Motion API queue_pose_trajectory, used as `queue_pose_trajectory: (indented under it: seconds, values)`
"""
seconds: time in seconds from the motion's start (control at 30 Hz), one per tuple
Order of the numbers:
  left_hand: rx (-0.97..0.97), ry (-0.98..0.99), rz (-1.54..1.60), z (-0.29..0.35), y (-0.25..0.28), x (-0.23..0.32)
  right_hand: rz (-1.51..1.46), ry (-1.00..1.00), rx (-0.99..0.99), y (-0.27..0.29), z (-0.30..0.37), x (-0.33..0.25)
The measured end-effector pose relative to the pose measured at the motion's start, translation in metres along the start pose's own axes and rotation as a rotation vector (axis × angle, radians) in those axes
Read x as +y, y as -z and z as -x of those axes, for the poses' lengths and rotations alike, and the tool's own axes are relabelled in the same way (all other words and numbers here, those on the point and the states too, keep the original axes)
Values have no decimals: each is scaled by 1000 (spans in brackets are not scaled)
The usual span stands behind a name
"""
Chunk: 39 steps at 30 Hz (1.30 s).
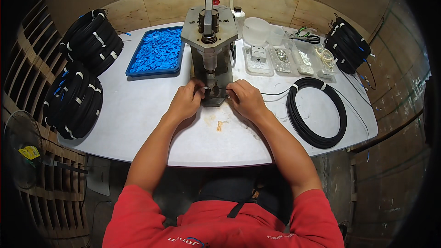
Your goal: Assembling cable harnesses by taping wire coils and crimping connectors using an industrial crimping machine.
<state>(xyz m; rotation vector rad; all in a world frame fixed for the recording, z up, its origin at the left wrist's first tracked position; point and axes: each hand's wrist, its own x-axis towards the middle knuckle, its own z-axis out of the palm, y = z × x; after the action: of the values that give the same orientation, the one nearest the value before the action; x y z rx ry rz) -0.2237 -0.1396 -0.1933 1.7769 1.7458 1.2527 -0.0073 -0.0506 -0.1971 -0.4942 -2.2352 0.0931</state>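
A bench press (209,41) of bare metal stands at the middle of the table, its ram pointing down over a low base. My left hand (186,98) is closed at the left side of that base, fingertips pinched around a small light-coloured piece (206,88) under the ram, too small to name. On the right side, my right hand (246,97) pinches the end part of a thin black cable (274,94). This cable runs from the hand to a black cable coil (317,112) lying flat at the right. The cable's tip is not clear at the press.
A dark blue tray (151,74) of small blue parts sits left of the press. Bundled black coils (73,101) stand at the far left, another bundle (347,43) at the far right. Clear boxes (258,71) of small parts, tubs (256,31) and pliers (307,38) lie at the back right.
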Motion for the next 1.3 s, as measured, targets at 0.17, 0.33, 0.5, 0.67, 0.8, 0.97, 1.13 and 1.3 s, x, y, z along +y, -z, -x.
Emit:
queue_pose_trajectory:
  seconds: [0.17, 0.33, 0.5, 0.67, 0.8, 0.97, 1.13, 1.3]
  values:
    - [-9, 18, -20, 0, 1, 1, -2, 2, 5, 0, 0, 0]
    - [-20, 41, -21, -1, 1, 1, -3, -4, -2, 0, 0, -1]
    - [-26, 58, -57, -2, 1, 3, 2, -20, -4, -1, 1, -1]
    - [-13, 44, -59, -1, 1, 0, 4, -24, -6, -2, 1, -1]
    - [-13, 51, -56, -2, 1, 4, -8, -19, -9, -1, 1, -1]
    - [-6, 46, -47, -1, 1, 4, -7, -24, -18, -3, 1, -2]
    - [-11, 36, -45, -1, 1, 2, -21, -27, -4, -3, 0, -2]
    - [-6, 0, -30, -1, -1, -3, -26, -13, 12, -4, -1, -2]
